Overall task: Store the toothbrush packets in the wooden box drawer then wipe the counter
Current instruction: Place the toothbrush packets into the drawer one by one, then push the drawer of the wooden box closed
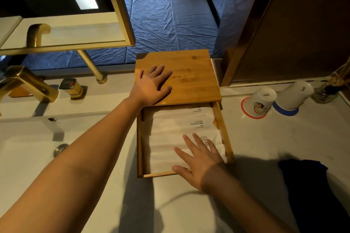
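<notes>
1. We keep our right hand [200, 159], fingers straight and spread, flat on the toothbrush packets [181, 125] lying in the open drawer [225, 138].
2. We push the drawer in squarely.
3. We steady the wooden box [191, 81] with our left hand [151, 85], fingers spread on its lid.

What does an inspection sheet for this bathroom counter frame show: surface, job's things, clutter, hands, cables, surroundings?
Surface: pale counter, shadowed near the front.
Job's things: wooden box with drawer pulled open; white toothbrush packets lie inside.
Clutter: two upturned cups on coasters; dark blue cloth at right.
Hands: left hand flat on the box top; right hand flat on the packets.
Cables: nothing seen.
Surroundings: gold faucet, sink, mirror frame.
</notes>
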`<state>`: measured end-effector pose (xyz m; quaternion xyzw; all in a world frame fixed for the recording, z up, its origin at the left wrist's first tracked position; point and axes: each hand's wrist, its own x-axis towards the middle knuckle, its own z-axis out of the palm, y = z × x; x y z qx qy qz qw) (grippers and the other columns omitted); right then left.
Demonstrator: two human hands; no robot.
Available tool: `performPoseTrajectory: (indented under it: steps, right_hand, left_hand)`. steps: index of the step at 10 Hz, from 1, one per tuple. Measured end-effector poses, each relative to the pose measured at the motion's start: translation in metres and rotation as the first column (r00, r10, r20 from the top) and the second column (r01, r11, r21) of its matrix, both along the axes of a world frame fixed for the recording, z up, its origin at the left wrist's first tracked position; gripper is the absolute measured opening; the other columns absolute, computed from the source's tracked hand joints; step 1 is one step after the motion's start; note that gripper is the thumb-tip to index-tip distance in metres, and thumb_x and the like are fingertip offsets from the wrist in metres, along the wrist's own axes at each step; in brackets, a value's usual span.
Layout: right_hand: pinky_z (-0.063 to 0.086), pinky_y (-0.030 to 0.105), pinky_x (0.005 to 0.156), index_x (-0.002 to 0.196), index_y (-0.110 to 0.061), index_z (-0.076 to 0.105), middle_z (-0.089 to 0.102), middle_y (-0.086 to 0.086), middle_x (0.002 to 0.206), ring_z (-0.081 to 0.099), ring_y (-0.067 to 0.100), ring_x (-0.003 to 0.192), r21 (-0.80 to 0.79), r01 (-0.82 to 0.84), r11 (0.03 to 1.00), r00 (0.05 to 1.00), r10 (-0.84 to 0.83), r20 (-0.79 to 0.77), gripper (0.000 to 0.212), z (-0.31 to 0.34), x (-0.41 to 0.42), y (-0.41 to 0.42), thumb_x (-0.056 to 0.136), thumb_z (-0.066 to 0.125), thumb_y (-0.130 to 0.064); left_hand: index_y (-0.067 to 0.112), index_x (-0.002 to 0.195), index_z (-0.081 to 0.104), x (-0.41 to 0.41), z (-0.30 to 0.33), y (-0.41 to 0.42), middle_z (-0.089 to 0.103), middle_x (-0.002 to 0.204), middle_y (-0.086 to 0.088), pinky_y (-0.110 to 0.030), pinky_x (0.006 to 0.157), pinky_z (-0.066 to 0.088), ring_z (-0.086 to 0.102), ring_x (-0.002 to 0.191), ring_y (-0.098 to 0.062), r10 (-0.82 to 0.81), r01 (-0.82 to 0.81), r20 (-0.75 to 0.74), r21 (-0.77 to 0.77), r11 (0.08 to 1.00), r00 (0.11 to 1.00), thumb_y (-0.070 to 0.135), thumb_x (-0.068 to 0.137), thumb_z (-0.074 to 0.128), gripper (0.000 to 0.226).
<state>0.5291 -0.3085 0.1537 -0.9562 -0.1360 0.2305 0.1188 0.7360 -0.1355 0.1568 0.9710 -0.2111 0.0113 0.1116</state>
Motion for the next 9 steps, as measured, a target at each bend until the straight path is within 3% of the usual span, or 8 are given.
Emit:
performPoseTrajectory:
  steps: [2,3,4,5,6,7,8,9]
  right_hand:
    - [-0.009,0.050,0.117,0.144,-0.044,0.004,-0.012,-0.006,0.158,-0.018,0.022,0.144,-0.039,-0.049,0.998,0.997,0.047,-0.061,0.102,-0.001,0.000,-0.001,0.051,-0.021,-0.078]
    - [-0.003,0.047,0.116,0.143,-0.045,0.010,-0.006,-0.007,0.159,-0.011,0.021,0.146,0.049,-0.011,0.999,1.000,0.010,0.007,0.095,0.001,-0.003,-0.002,0.058,-0.015,-0.078]
    - [0.028,0.027,0.111,0.126,-0.029,0.054,0.050,0.005,0.139,0.038,0.015,0.133,0.437,0.058,0.897,0.914,-0.224,0.338,0.067,0.005,-0.019,-0.008,0.088,0.011,-0.063]
    - [0.042,0.010,0.072,0.074,-0.025,0.060,0.060,-0.012,0.075,0.054,0.004,0.074,0.723,0.156,0.673,0.813,-0.503,0.292,0.035,0.002,-0.054,-0.019,0.095,0.035,-0.038]
    - [0.038,0.016,0.047,0.058,-0.021,0.060,0.057,-0.005,0.052,0.049,0.004,0.046,0.623,0.686,0.375,0.692,-0.602,-0.399,0.037,-0.011,-0.076,-0.017,0.091,0.045,-0.028]
    - [0.042,0.022,0.041,0.069,-0.016,0.067,0.066,0.009,0.068,0.057,0.012,0.044,0.356,0.929,0.106,0.365,-0.439,-0.821,0.039,-0.020,-0.073,-0.012,0.096,0.042,-0.028]
    - [0.049,0.026,0.049,0.103,-0.010,0.062,0.070,0.015,0.100,0.068,0.023,0.065,0.178,0.982,-0.066,0.160,-0.208,-0.965,0.032,-0.015,-0.057,-0.006,0.096,0.038,-0.030]
    - [0.052,0.027,0.054,0.104,-0.007,0.061,0.070,0.014,0.108,0.071,0.024,0.075,0.123,0.990,-0.073,0.115,-0.115,-0.987,0.027,-0.009,-0.044,-0.003,0.092,0.043,-0.023]
  left_hand:
    - [0.037,0.144,0.028,0.001,-0.001,0.001,0.021,0.158,-0.001,-0.054,0.116,0.007,0.013,0.147,-0.022,-0.006,0.006,-0.008,-0.001,1.000,1.000,0.058,0.087,0.030,0.060]
    - [0.037,0.143,0.029,0.001,-0.001,0.001,0.022,0.158,-0.001,-0.054,0.115,0.008,0.014,0.147,-0.023,-0.005,0.006,0.004,-0.004,1.000,1.000,0.057,0.088,0.031,0.059]
    - [0.037,0.143,0.029,0.002,-0.002,0.001,0.022,0.158,-0.001,-0.054,0.115,0.009,0.015,0.147,-0.023,-0.007,0.007,0.004,0.000,1.000,1.000,0.057,0.088,0.031,0.058]
    - [0.037,0.143,0.030,0.001,-0.001,0.001,0.022,0.158,-0.002,-0.054,0.115,0.009,0.015,0.147,-0.023,-0.007,0.007,-0.002,-0.006,1.000,1.000,0.057,0.088,0.031,0.059]
    - [0.037,0.144,0.029,0.001,-0.002,0.001,0.022,0.158,-0.001,-0.055,0.116,0.009,0.014,0.147,-0.023,-0.008,0.008,-0.006,-0.006,1.000,1.000,0.057,0.088,0.030,0.060]
    - [0.036,0.143,0.030,0.002,-0.002,0.001,0.023,0.158,-0.002,-0.056,0.115,0.010,0.015,0.146,-0.024,-0.011,0.011,0.004,-0.007,1.000,1.000,0.057,0.088,0.029,0.060]
    - [0.036,0.143,0.030,0.001,-0.002,0.001,0.022,0.158,-0.002,-0.056,0.115,0.010,0.015,0.147,-0.024,-0.009,0.009,0.001,-0.009,1.000,1.000,0.057,0.087,0.029,0.060]
    - [0.036,0.143,0.030,0.001,-0.002,0.001,0.022,0.158,-0.002,-0.056,0.115,0.010,0.015,0.147,-0.024,-0.009,0.009,0.000,-0.007,1.000,1.000,0.057,0.087,0.030,0.060]
